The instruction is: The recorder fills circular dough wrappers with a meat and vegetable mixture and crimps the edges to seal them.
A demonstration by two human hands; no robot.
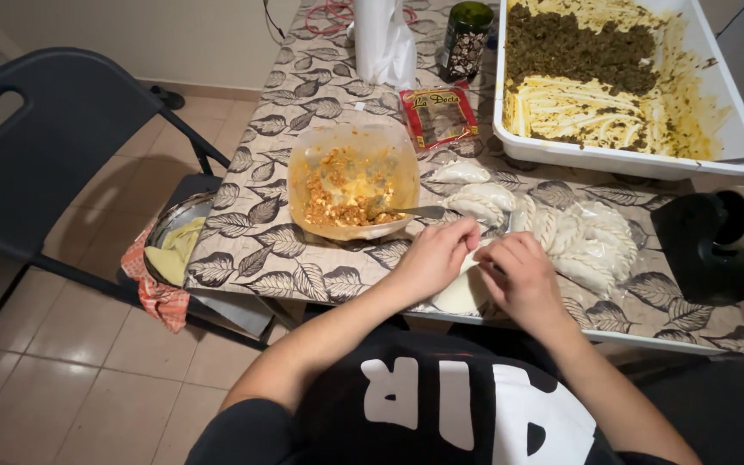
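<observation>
We are pinching a pale dough round (pixel 465 288) at the desk (pixel 260 250) edge, left hand (pixel 435 256) and right hand (pixel 523 277) both closed on it, beside the filling bowl (pixel 353 179).

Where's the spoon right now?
In the head view, the spoon rests in the plastic bowl of filling, its handle sticking out over the right rim, just above the left hand.
</observation>
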